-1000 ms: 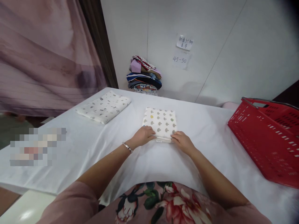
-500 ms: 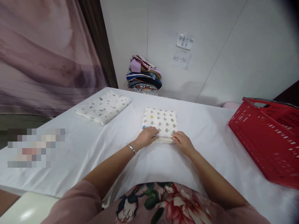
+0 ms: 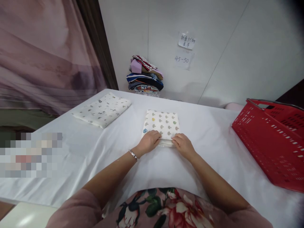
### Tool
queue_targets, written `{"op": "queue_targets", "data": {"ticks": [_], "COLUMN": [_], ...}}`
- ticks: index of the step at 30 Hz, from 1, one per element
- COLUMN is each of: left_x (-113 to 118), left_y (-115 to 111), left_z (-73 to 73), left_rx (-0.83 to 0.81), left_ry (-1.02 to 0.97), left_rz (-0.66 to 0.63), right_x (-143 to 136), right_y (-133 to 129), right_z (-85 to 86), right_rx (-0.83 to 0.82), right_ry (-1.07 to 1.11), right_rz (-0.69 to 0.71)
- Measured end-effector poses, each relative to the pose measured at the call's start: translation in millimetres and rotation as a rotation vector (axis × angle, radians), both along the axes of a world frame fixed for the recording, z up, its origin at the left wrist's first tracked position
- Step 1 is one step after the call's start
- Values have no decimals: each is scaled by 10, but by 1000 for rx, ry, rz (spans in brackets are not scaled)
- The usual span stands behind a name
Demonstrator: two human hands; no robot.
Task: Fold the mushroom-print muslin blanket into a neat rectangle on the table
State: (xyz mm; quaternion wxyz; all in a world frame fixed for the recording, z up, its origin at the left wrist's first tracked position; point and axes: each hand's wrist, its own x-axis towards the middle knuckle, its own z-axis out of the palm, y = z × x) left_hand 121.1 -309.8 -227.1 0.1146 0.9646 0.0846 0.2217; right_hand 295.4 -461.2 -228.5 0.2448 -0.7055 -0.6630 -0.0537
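A folded white cloth (image 3: 163,122) printed with grey tree-like shapes and a few coloured spots lies in front of me on a white-covered table (image 3: 152,171). My left hand (image 3: 152,140) pinches the near edge of the cloth at its left side. At the right side of that same edge, my right hand (image 3: 183,144) grips it between thumb and fingers. Several folded layers show between the two hands. The fingertips under the edge are partly hidden.
Another folded white cloth with small dark prints (image 3: 102,110) lies at the back left. A red plastic basket (image 3: 270,142) stands on the right. Behind the table rises a stack of folded fabrics (image 3: 145,76) against the wall. A blurred-out patch (image 3: 30,155) covers the left edge.
Both hands stay on the cloth's near edge; my right hand has shifted slightly left along it. The whole view has moved a little.
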Motion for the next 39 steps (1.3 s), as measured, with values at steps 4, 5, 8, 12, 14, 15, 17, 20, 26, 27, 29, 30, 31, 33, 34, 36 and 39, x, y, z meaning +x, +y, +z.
{"op": "queue_targets", "data": {"ticks": [4,5,8,12,14,15,17,20,26,27,29,30,31,33,34,36,39], "left_x": [-9,-10,-13,-23,-35,-43,-62,-88,-93,-90,-80,-73,-66,-51,-44,-35,-32], "left_y": [-20,-28,-52,-59,-53,-49,-46,-44,1,12,28,33,36,38,39,42,49], "left_z": [-5,-2,13,38,38,33,12,-24,-12,-5,7,13,19,31,37,45,48], "left_rx": [12,19,52,111,136,148,169,166,47,33,22,20,18,13,9,5,17], "left_ry": [12,14,22,6,-3,1,26,63,73,77,85,89,92,94,95,99,102], "left_rz": [10,12,12,12,10,2,-27,-64,-103,-108,-113,-111,-108,-100,-97,-99,-106], "right_x": [-16,-18,-17,-15,-21,-25,-30,-24,-19,-25,-34,-37,-38,-33,-29,-21,-14], "right_y": [1,-4,-29,-60,-71,-76,-85,-97,-103,-101,-98,-96,-95,-95,-96,-101,-109], "right_z": [-25,-30,-36,-30,-30,-33,-43,-55,-20,-10,12,23,34,57,68,89,109], "right_rx": [41,48,66,128,132,117,66,8,-37,-47,-74,-87,-97,-115,-124,-140,-150], "right_ry": [-5,-7,-2,-3,-19,-34,-72,-105,-114,-118,-128,-133,-138,-147,-152,-160,-176], "right_rz": [-4,0,20,24,23,30,54,87,95,88,81,83,87,95,100,111,127]}}
